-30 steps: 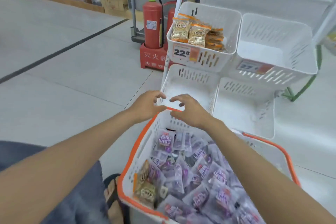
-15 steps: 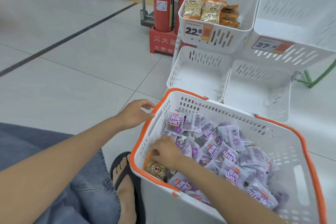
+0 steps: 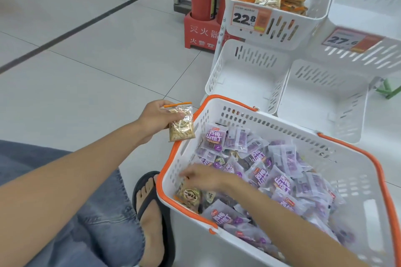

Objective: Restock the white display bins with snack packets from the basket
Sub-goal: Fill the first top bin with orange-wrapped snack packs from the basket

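Head view: an orange-topped snack packet (image 3: 181, 124) is pinched in the left hand (image 3: 158, 118) beside the basket (image 3: 282, 124), apparently meant for the upper bin (image 3: 280, 36) of like packets, while a gold-labelled packet (image 3: 189, 196) inside is fingered by the right hand (image 3: 205, 176), grip not discernible.

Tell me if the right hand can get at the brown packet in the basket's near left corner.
Probably yes. The right hand is inside the open basket, right by the brown packet, which lies uncovered; purple packets lie beside it, not over it.
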The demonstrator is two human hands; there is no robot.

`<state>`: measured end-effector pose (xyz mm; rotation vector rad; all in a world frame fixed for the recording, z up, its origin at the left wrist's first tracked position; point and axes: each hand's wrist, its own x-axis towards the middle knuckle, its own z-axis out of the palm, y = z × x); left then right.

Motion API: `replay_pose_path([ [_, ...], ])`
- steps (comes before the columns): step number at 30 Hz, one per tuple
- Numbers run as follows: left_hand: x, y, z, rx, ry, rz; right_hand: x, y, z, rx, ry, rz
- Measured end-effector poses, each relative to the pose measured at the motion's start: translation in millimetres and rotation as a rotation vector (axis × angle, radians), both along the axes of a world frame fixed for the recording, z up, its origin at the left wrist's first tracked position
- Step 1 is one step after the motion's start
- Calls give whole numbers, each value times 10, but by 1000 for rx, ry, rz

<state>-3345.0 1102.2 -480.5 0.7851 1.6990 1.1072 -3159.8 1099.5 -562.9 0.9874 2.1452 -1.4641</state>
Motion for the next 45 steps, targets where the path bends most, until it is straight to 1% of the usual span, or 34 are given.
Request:
replay_pose_path([
  [2, 34, -6, -41, -19, 7, -19, -105, -112, -155, -76, -135, 92],
  [4, 72, -11, -58, -28, 23, -36, -169, -112, -195, -96, -199, 126],
  [8, 101, -10, -51, -19, 27, -38, -182, -78, -205, -91, -226, 127],
  [10, 106, -10, -70, -23, 38, -45, -159, -69, -212, -151, -225, 107],
  [12, 121, -5, -96, -29, 45, -57, -112, -26, -164, -275, -195, 126],
  [13, 127, 4, -107, -31, 43, -58, -75, -3, -117, -296, -157, 156],
  [15, 131, 26, -111, -25, 20, -33, 7, 37, -48, -178, -46, 191],
  [16, 130, 40, -105, -13, 1, -14, 51, 60, -19, -107, 23, 159],
  [18, 127, 63, -81, 17, -26, 15, 157, 167, 8, -21, 141, -35],
  [19, 134, 72, -57, 28, -28, 26, 204, 256, 59, 11, 189, -173],
  [21, 166, 80, -19, 71, -21, 45, 281, 483, 279, 79, 305, -534],
  [22, 206, 90, 5, 95, -14, 45, 303, 593, 433, 93, 407, -729],
  [23, 254, 102, 22, 109, -17, 36, 307, 687, 586, 70, 535, -907],
  [24, 316, 114, 46, 106, -55, 9, 287, 744, 738, 12, 656, -1039],
  [25, 399, 118, 88, 91, -131, -46, 251, 769, 867, -58, 747, -1117],
  [26, 485, 117, 132, 76, -219, -123, 212, 773, 982, -115, 810, -1149],
  [28, 617, 124, 219, 89, -340, -252, 172, 760, 1123, -209, 883, -1129],
  [30, 641, 146, 281, 124, -449, -253, 194, 767, 1244, -280, 923, -1077],
  [31, 627, 153, 314, 135, -509, -250, 225, 780, 1305, -266, 914, -1028],
  [32, 617, 167, 348, 143, -554, -256, 262, 796, 1343, -219, 880, -942],
  [33, 607, 184, 366, 151, -561, -262, 293, 801, 1382, -169, 851, -862],
  [36, 651, 270, 431, 145, -495, -169, 335, 800, 1451, -12, 811, -788],
  [37, 654, 307, 447, 142, -461, -137, 331, 800, 1458, 119, 800, -787],
  [38, 652, 353, 497, 149, -435, -129, 337, 846, 1462, 342, 748, -762],
  [39, 640, 397, 539, 166, -416, -138, 353, 884, 1465, 521, 657, -693],
  [40, 622, 438, 589, 182, -391, -147, 375, 927, 1464, 612, 576, -624],
  [41, 602, 485, 650, 201, -363, -157, 394, 960, 1500, 609, 538, -581],
  [42, 583, 544, 704, 220, -347, -162, 413, 979, 1545, 550, 531, -581],
  [43, 574, 607, 770, 242, -347, -164, 428, 1018, 1584, 524, 537, -612],
  [45, 618, 749, 931, 277, -366, -166, 428, 1083, 1701, 548, 592, -753],
])
